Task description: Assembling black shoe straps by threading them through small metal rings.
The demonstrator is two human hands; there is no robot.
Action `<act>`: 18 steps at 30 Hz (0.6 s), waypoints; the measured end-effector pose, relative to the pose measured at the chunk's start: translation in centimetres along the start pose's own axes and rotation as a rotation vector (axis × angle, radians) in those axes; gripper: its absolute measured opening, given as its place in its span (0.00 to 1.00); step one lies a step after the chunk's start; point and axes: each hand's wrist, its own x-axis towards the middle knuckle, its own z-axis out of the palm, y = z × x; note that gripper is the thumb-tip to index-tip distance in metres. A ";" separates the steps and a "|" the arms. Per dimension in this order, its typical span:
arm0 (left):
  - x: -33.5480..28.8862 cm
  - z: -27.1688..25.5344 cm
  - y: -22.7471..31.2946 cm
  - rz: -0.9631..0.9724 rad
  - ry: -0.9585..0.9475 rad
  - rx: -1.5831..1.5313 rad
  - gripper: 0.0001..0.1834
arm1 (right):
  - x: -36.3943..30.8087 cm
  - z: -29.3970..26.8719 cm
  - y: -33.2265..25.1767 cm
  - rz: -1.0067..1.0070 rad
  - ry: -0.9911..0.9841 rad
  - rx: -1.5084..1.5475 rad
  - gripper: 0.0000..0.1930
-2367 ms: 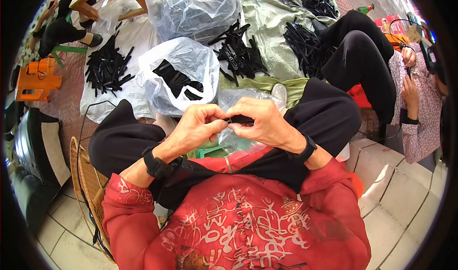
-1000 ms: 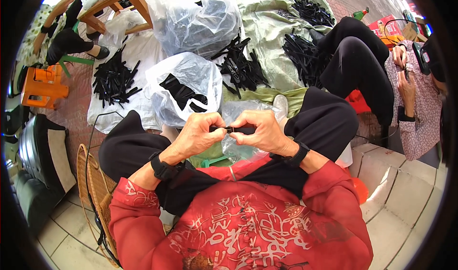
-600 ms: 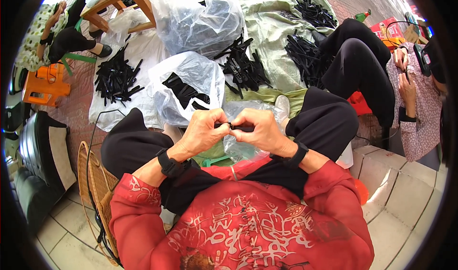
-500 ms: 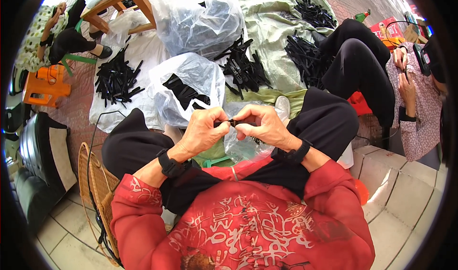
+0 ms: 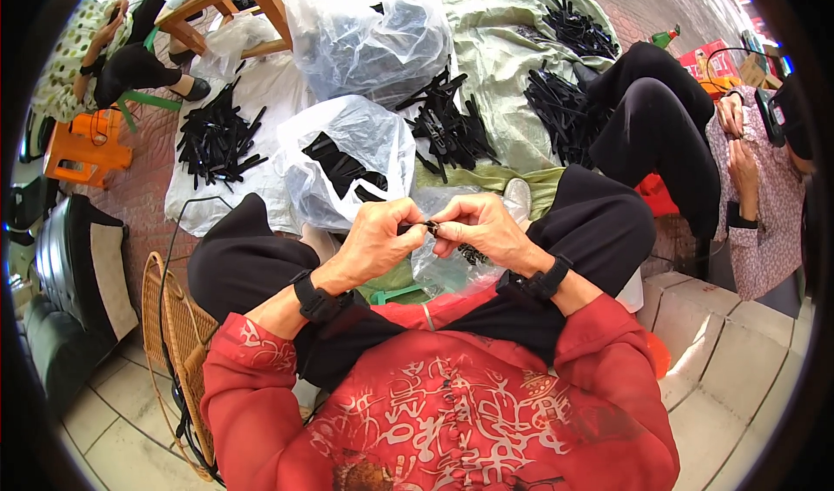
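Over my lap, my left hand (image 5: 375,241) pinches a slim black strip (image 5: 407,228) between thumb and fingers. The fingertips of my right hand (image 5: 488,232) close on a small dark piece with a lighter glint (image 5: 432,227), at the strip's right end. Whether the two are joined is too small to tell. Below my hands lies a clear plastic bag (image 5: 439,272), with small dark parts (image 5: 471,254) showing near my right hand. Just beyond, black strips (image 5: 343,165) fill an open white plastic bag (image 5: 291,165).
Piles of black strips (image 5: 217,148) lie on white and green sheets (image 5: 491,83). A large full bag (image 5: 369,44) stands behind, by a wooden stool (image 5: 269,13). At right a co-worker's hands (image 5: 737,148) are held together; another person (image 5: 74,65) sits far left. A wicker chair (image 5: 187,326) is beside me.
The black end that stuck out past my right fingers no longer shows there. My right fingertips have shifted on the small piece, which now shows between both hands. The view has shifted slightly.
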 end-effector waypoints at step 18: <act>0.2 0.9 -0.6 -0.100 -0.095 -0.293 0.09 | 0.8 -0.3 0.9 -0.127 0.206 -0.224 0.04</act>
